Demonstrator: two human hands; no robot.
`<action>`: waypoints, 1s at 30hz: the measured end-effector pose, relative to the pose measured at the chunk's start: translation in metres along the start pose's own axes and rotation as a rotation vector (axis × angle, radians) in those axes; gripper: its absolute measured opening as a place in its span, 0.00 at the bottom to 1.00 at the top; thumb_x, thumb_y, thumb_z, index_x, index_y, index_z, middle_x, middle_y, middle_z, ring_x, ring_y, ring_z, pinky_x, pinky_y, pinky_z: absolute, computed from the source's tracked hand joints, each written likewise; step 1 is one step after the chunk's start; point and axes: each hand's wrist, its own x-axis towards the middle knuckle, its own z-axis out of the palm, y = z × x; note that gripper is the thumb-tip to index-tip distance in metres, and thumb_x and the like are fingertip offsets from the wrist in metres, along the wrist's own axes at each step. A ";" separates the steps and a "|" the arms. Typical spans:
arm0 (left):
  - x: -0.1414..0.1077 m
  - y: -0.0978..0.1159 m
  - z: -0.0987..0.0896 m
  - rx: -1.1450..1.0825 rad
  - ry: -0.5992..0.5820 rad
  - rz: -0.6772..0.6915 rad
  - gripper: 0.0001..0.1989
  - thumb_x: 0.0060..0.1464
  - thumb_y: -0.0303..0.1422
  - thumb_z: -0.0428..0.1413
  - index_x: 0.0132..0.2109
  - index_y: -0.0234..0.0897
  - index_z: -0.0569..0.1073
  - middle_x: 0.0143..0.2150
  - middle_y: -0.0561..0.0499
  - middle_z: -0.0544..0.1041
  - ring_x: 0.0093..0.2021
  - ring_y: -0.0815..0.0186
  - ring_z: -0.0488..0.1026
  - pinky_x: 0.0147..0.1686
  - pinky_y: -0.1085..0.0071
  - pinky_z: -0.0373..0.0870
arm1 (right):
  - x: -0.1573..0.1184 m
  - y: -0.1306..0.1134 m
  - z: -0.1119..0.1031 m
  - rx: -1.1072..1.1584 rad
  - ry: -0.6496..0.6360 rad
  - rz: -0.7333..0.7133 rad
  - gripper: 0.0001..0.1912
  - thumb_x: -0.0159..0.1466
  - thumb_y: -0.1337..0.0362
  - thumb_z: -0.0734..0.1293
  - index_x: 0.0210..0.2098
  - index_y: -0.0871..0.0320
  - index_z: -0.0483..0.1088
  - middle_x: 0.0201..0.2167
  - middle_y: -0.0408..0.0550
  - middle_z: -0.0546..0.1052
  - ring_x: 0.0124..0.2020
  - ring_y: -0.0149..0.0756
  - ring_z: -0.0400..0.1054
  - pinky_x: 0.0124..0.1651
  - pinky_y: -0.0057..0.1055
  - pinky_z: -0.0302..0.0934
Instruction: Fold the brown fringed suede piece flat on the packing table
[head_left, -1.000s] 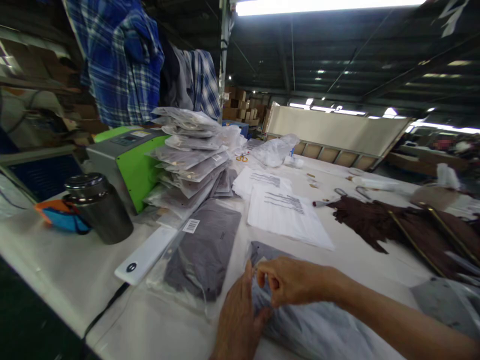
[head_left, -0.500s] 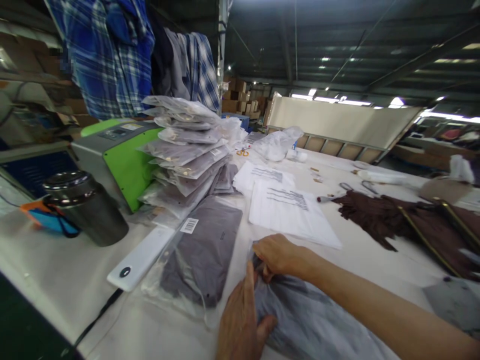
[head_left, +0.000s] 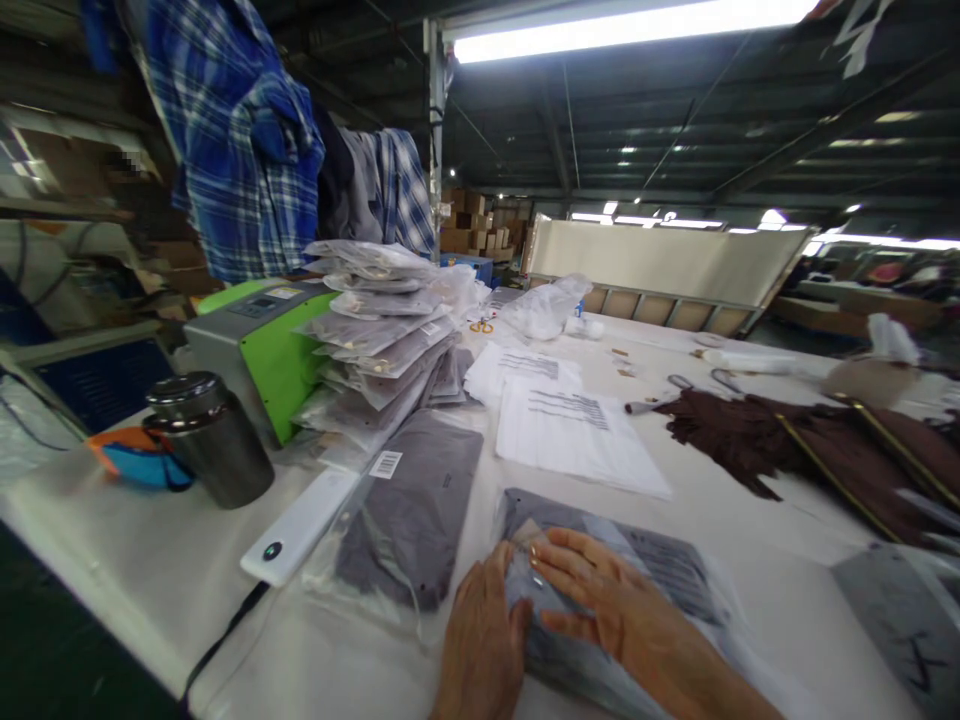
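A dark grey garment in a clear plastic bag [head_left: 667, 565] lies on the white table under both hands. My left hand [head_left: 484, 635] rests on the bag's left edge, fingers nearly straight and pointing away from me. Over the middle of the bag is my right hand [head_left: 600, 600], its fingers stretched out and spread on the plastic. Left of my hands lies another bagged grey garment [head_left: 420, 500] with a barcode sticker. Beyond the hands are white printed bags [head_left: 577, 435], laid flat.
A tall stack of bagged garments [head_left: 375, 335] stands at the left by a green and grey machine [head_left: 281, 355]. Nearer are a dark flask [head_left: 217, 450] and a white corded device [head_left: 300, 525]. Brown fabric [head_left: 742, 430] lies at right; a grey sheet [head_left: 900, 620] lies nearer.
My right hand has opened from its grip at the bag's far left corner and moved nearer, flat onto the bag. The bagged garment now lies flatter. The view has tilted upward.
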 end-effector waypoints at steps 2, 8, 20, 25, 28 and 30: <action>0.001 0.003 -0.004 0.039 0.047 0.013 0.23 0.62 0.34 0.47 0.61 0.26 0.64 0.59 0.37 0.73 0.57 0.57 0.72 0.55 0.60 0.71 | 0.005 0.016 0.003 0.018 0.072 -0.011 0.20 0.61 0.52 0.71 0.50 0.51 0.70 0.59 0.50 0.70 0.67 0.48 0.54 0.58 0.45 0.64; 0.004 0.002 -0.010 0.103 0.150 0.233 0.22 0.65 0.30 0.46 0.64 0.46 0.60 0.61 0.53 0.72 0.59 0.65 0.70 0.57 0.62 0.68 | 0.021 0.034 0.000 0.005 0.169 -0.051 0.17 0.61 0.52 0.71 0.46 0.52 0.71 0.53 0.47 0.72 0.59 0.44 0.63 0.53 0.39 0.67; 0.007 0.017 -0.025 0.103 0.041 0.148 0.20 0.66 0.28 0.45 0.60 0.53 0.65 0.60 0.53 0.73 0.59 0.63 0.69 0.59 0.52 0.65 | 0.023 0.042 -0.005 -0.018 0.190 -0.072 0.18 0.59 0.51 0.72 0.44 0.52 0.72 0.51 0.46 0.72 0.56 0.44 0.65 0.57 0.43 0.64; 0.007 0.020 -0.029 0.062 -0.025 0.114 0.18 0.66 0.28 0.45 0.58 0.53 0.67 0.61 0.53 0.71 0.61 0.62 0.68 0.60 0.46 0.64 | 0.021 0.041 -0.002 -0.012 0.199 -0.064 0.20 0.58 0.50 0.73 0.45 0.53 0.70 0.51 0.46 0.73 0.58 0.44 0.64 0.61 0.44 0.60; 0.007 0.023 -0.030 0.045 -0.047 0.088 0.18 0.66 0.28 0.46 0.58 0.52 0.67 0.61 0.52 0.71 0.62 0.61 0.67 0.61 0.44 0.62 | 0.020 0.040 0.000 -0.015 0.194 -0.050 0.21 0.57 0.50 0.73 0.44 0.53 0.69 0.54 0.48 0.73 0.59 0.45 0.63 0.62 0.44 0.59; 0.006 0.024 -0.030 0.040 -0.057 0.073 0.16 0.66 0.29 0.46 0.56 0.51 0.67 0.61 0.53 0.71 0.62 0.61 0.66 0.61 0.44 0.62 | 0.020 0.040 0.001 -0.049 0.200 -0.038 0.22 0.57 0.49 0.73 0.45 0.53 0.68 0.56 0.49 0.72 0.61 0.45 0.63 0.62 0.44 0.59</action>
